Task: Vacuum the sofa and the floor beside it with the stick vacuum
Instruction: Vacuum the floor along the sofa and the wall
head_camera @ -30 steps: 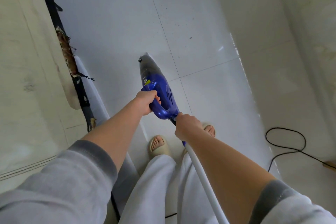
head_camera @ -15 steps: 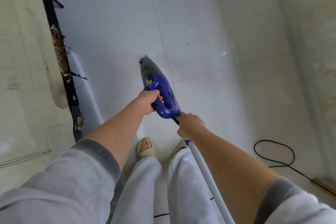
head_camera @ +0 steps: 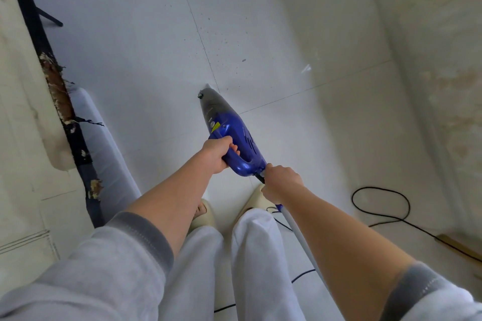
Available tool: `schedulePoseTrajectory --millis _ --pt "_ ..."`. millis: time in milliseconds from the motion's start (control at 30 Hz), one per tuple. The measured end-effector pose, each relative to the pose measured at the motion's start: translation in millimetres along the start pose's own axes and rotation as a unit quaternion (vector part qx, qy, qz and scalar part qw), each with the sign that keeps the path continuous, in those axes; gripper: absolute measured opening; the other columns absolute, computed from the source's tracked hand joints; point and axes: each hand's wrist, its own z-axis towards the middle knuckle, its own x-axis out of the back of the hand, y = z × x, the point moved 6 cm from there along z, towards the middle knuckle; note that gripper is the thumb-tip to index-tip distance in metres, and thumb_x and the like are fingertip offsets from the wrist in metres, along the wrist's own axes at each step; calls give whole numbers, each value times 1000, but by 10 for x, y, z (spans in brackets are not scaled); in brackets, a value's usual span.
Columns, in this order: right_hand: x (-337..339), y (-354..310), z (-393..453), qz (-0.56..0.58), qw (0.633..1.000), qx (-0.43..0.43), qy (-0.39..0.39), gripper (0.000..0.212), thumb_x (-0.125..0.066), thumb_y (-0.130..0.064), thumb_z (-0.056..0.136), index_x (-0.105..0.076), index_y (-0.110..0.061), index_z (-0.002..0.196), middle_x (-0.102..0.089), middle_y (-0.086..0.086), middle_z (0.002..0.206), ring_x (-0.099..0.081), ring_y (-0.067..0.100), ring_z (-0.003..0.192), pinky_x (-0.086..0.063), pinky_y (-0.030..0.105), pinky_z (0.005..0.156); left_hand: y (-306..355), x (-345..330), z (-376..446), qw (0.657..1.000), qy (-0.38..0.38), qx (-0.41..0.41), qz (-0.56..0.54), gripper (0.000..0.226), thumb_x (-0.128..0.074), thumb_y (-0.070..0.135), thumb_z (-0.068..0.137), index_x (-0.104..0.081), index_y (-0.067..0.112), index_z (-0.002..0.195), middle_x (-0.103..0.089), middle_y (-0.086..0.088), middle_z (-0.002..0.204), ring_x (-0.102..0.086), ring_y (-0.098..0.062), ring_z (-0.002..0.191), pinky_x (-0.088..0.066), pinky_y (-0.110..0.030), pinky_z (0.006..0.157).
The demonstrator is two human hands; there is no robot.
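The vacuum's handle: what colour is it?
Blue, on the vacuum; seen in the head view.

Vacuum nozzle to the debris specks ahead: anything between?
Head view: only bare white floor tile between the vacuum nozzle and the debris specks.

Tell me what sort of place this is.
Probably a room in a home: a white tiled floor with crumbs, a worn sofa edge at left, and a person in slippers holding a blue vacuum.

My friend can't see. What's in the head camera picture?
A person's left hand grips the handle of a blue vacuum while the right hand holds its pole, above a white tiled floor. A black cord loops on the right.
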Motion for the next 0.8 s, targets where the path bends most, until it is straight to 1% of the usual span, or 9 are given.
schedulePoseTrajectory --millis 67,133,233,367,467,600,667,733,800 --pt "-32 60 -38 7 1000 -8 -4 35 -49 -16 93 -43 -12 127 -49 1 93 -45 20 83 -37 29 67 -23 -64 -29 1000 -4 2 11 15 -50 -1 91 -53 3 105 -54 -7 74 -54 -14 66 -51 -27 64" --pt "-56 109 -86 15 1000 -11 -9 36 -49 -14 92 -42 -12 128 -43 0 87 -45 20 83 -37 29 67 -50 -119 -48 1000 -6 4 20 13 -50 -1 91 -53 4 103 -54 -6 74 -54 -14 66 -51 -27 62" --pt "-93 185 -166 30 999 -19 -8 38 -48 -9 90 -42 -11 127 -44 0 90 -45 20 83 -37 28 67 -92 -201 -83 999 -8 4 34 10 -49 -1 91 -53 3 99 -53 -6 73 -53 -14 66 -50 -27 62" --pt "-172 284 -243 52 998 -32 -10 36 -49 -9 90 -43 -10 126 -45 0 90 -45 19 82 -36 28 66 -157 -303 -124 998 -14 6 55 8 -50 -2 90 -53 5 92 -53 -6 71 -53 -15 65 -50 -27 61" --pt "-228 338 -282 60 997 -39 -13 36 -49 -9 91 -43 -10 126 -45 0 91 -45 19 83 -37 27 66 -207 -357 -138 997 -18 7 74 8 -51 -1 89 -54 6 89 -54 -6 73 -55 -16 66 -50 -28 64" --pt "-294 409 -328 70 996 -48 -10 38 -48 -9 89 -43 -11 127 -45 0 90 -45 20 82 -37 28 66 -266 -435 -164 995 -22 4 96 9 -52 0 90 -55 5 96 -55 -6 75 -56 -16 68 -51 -30 69" --pt "-338 469 -354 85 995 -53 -8 38 -49 -9 88 -44 -11 126 -46 0 90 -46 20 81 -37 28 65 -296 -497 -190 993 -25 -1 113 12 -52 0 90 -55 5 100 -56 -6 75 -56 -16 68 -51 -30 69" --pt "-385 527 -369 98 994 -56 -8 37 -49 -10 88 -44 -11 125 -45 -1 84 -47 20 81 -37 26 60 -314 -570 -213 991 -29 -5 129 14 -52 1 90 -55 5 103 -56 -6 75 -57 -16 68 -51 -29 66" --pt "-430 591 -391 111 992 -60 -4 35 -50 -10 88 -44 -11 123 -41 -3 76 -47 20 79 -32 23 52 -331 -660 -239 989 -33 -7 143 13 -53 1 91 -55 4 104 -57 -6 75 -57 -15 67 -51 -28 63"
